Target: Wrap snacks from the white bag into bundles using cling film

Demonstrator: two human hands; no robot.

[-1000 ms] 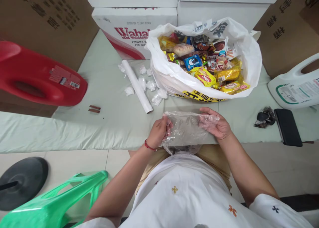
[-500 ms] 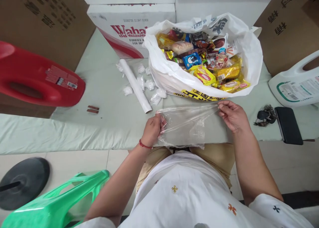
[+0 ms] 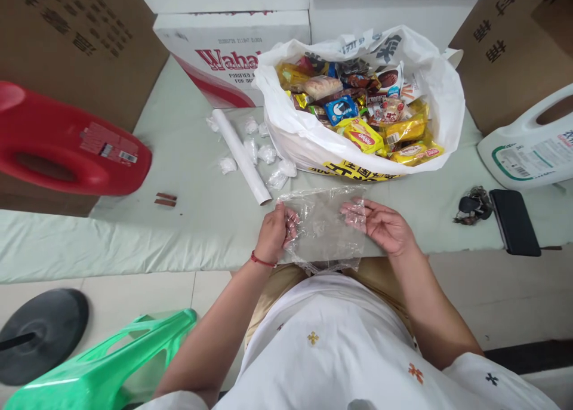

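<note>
The left edge of the view cuts off the red jug (image 3: pixel 80 114), the right edge the white jug (image 3: pixel 521 147), and the bottom edge the green stool (image 3: pixel 85 371). The white bag (image 3: pixel 286 141) covers part of the lettering on the carton (image 3: pixel 242 33), and its top packets (image 3: pixel 362 132) hide whatever lies beneath. Whether the fingertips of the right hand (image 3: pixel 388 228) lie inside or behind the clear film (image 3: pixel 320 225) cannot be determined.

Two hands (image 3: pixel 271 230) are touching one clear bag (image 3: pixel 324 228). One big white bag (image 3: pixel 293 138), one white roll (image 3: pixel 242 156), one black phone (image 3: pixel 514 222), one key bunch (image 3: pixel 473 205) and two brown strips (image 3: pixel 165 203) are lying on one table (image 3: pixel 215 231). Two jugs (image 3: pixel 78 159) are sitting there too.
</note>
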